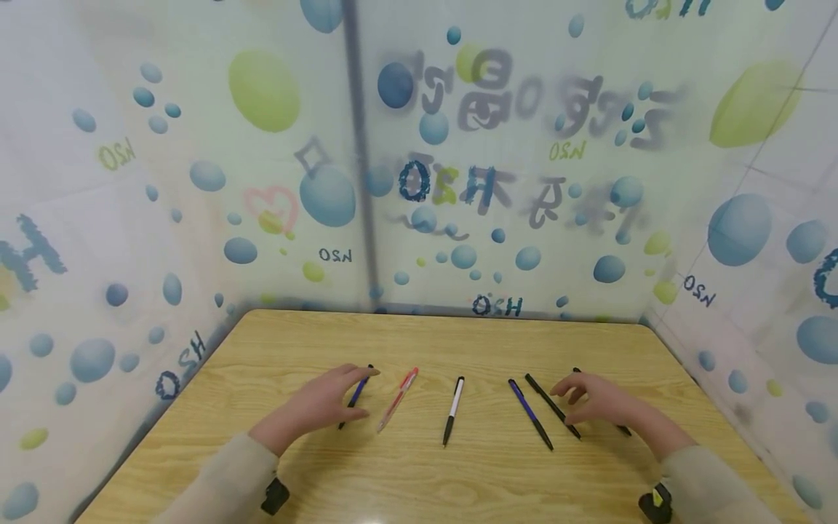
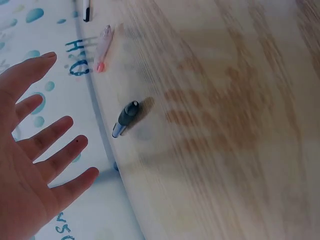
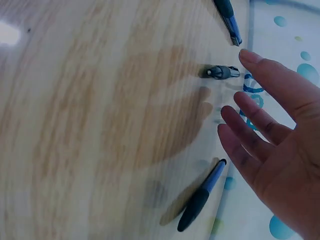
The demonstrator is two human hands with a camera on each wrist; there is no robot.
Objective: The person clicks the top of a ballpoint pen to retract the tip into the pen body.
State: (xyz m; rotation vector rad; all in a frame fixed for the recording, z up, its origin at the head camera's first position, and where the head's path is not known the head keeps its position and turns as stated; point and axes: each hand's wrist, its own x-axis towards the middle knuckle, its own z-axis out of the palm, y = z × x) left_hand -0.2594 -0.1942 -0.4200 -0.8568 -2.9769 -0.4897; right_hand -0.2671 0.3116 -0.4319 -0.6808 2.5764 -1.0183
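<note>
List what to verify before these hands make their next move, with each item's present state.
1. Left hand holds nothing: ok.
2. Right hand holds nothing: ok.
3. Red pen clear of both hands: ok.
4. White-and-black pen lying on the wood-grain table: ok.
5. Rightmost pen unobstructed in the head view: not ok; the right hand covers its middle.
6. White-and-black pen ready to write: cannot tell, too small.
</note>
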